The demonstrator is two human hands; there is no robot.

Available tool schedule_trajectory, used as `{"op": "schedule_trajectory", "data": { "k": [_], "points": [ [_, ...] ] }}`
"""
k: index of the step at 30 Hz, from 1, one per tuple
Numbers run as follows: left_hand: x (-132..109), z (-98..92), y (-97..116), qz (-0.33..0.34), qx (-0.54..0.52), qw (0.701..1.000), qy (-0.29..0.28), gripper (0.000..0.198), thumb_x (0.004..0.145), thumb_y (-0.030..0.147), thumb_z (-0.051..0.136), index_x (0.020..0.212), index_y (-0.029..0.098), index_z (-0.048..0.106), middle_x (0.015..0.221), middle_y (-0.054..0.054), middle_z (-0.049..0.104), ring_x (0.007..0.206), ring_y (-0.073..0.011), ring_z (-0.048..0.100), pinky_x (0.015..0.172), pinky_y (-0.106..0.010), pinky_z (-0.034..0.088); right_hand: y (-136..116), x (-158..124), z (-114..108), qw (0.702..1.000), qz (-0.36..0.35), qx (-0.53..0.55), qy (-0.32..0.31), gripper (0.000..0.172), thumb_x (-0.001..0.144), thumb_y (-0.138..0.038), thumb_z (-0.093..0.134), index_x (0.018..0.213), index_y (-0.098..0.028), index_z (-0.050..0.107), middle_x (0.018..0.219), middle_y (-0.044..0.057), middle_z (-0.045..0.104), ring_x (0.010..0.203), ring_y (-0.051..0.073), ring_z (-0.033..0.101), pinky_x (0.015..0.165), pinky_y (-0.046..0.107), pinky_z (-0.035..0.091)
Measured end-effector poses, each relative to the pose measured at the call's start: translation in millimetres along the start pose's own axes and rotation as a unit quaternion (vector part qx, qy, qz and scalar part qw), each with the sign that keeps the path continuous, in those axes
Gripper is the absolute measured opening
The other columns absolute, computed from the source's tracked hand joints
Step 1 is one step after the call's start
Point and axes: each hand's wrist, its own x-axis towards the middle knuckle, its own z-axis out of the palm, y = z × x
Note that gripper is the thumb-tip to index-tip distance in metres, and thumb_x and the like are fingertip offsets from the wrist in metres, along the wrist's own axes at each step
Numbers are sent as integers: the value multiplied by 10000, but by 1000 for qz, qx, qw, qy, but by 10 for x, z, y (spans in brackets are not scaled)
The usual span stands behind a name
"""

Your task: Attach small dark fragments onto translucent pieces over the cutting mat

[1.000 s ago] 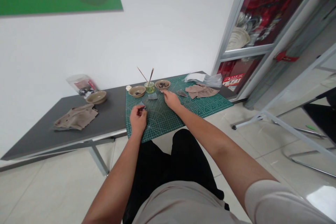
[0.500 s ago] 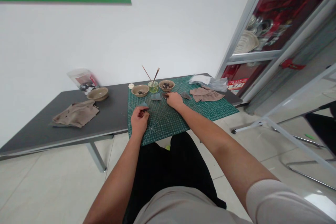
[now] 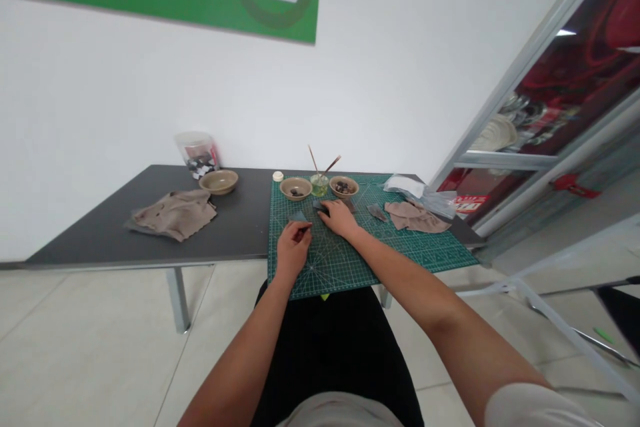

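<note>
My left hand (image 3: 294,248) is closed in a pinch around a small dark piece (image 3: 303,231), low over the green cutting mat (image 3: 345,263). A blue-grey sheet (image 3: 297,217) lies just beyond its fingertips. Farther forward, my right hand (image 3: 340,218) has thumb and fingers drawn together on a small dark grey sheet (image 3: 317,203), which looks like sandpaper. Part of that sheet is hidden under the fingers. A brownish sheet (image 3: 349,204) lies behind the right hand's knuckles, and another dark sheet (image 3: 377,213) rests to its right.
Along the mat's back stand a bowl with few dark bits (image 3: 296,188), a glass with two brushes (image 3: 320,184) and a bowl of dark pieces (image 3: 344,186). Brown cloths (image 3: 417,217) and a plastic bag (image 3: 425,195) lie right. Left are a cloth (image 3: 175,215), an empty bowl (image 3: 219,181) and a tub (image 3: 197,155).
The view has turned left, so everything sits farther right. My right hand has shifted left across the mat, from the brownish sheet onto the grey one. My left hand keeps its pinch.
</note>
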Motion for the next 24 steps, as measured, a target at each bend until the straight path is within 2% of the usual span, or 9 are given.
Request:
{"op": "schedule_trajectory", "data": {
  "k": [4, 7, 9, 11, 13, 18, 20, 24],
  "points": [
    [-17, 24, -17, -6, -24, 1000, 3, 135, 833, 245, 583, 921, 225, 683, 918, -43, 642, 753, -154, 610, 693, -292, 514, -8, -26, -7, 999, 13, -12, 27, 296, 936, -242, 458, 1097, -143, 686, 1103, 143, 690, 1061, 250, 584, 967, 378, 396],
    [-22, 48, -48, -36, -72, 997, 19, 197, 827, 279, 604, 1010, 222, 647, 924, -46, 660, 767, -160, 626, 731, -307, 533, -63, -160, -53, 995, 18, 25, 91, 273, 918, -262, 460, 1047, -162, 679, 1062, 117, 696, 1010, 233, 604, 925, 358, 415],
    [-20, 64, -75, -62, -105, 992, 25, 221, 826, 299, 612, 1026, 207, 612, 906, -46, 659, 757, -157, 635, 740, -316, 543, -119, -296, -78, 984, 62, 85, 142, 231, 879, -307, 505, 980, -173, 662, 947, 82, 699, 869, 210, 622, 823, 320, 444],
    [-13, 76, -94, -77, -137, 987, 26, 236, 823, 309, 620, 1029, 200, 585, 912, -53, 661, 787, -164, 653, 762, -325, 554, -178, -440, -82, 965, 129, 143, 180, 196, 838, -362, 540, 869, -189, 626, 775, 33, 664, 683, 181, 583, 694, 292, 439],
    [-3, 82, -99, -89, -165, 982, 18, 202, 824, 291, 614, 1000, 199, 574, 923, -60, 670, 830, -172, 672, 799, -337, 562, -226, -559, -65, 944, 164, 205, 198, 191, 816, -383, 537, 833, -200, 589, 713, 9, 630, 620, 169, 544, 637, 281, 425],
    [27, 82, -43, -99, -199, 975, -2, 124, 815, 247, 594, 926, 198, 565, 943, -61, 686, 906, -179, 690, 890, -373, 550, -285, -685, -20, 890, 157, 394, 169, 308, 780, -334, 492, 1027, -186, 600, 904, 41, 669, 725, 176, 585, 674, 284, 465],
    [39, 83, -17, -103, -198, 975, 0, 131, 810, 261, 599, 916, 197, 559, 953, -64, 694, 907, -181, 694, 880, -375, 551, -283, -698, -32, 872, 151, 439, 152, 355, 756, -325, 512, 1065, -181, 608, 907, 32, 662, 723, 167, 574, 682, 274, 461],
    [58, 77, 9, -88, -164, 982, 5, 168, 746, 281, 681, 829, 190, 567, 953, -68, 711, 871, -182, 692, 836, -357, 552, -222, -714, -56, 852, 151, 485, 131, 259, 730, -381, 578, 880, -176, 625, 751, 1, 611, 654, 145, 515, 638, 251, 422]
  ]
}}
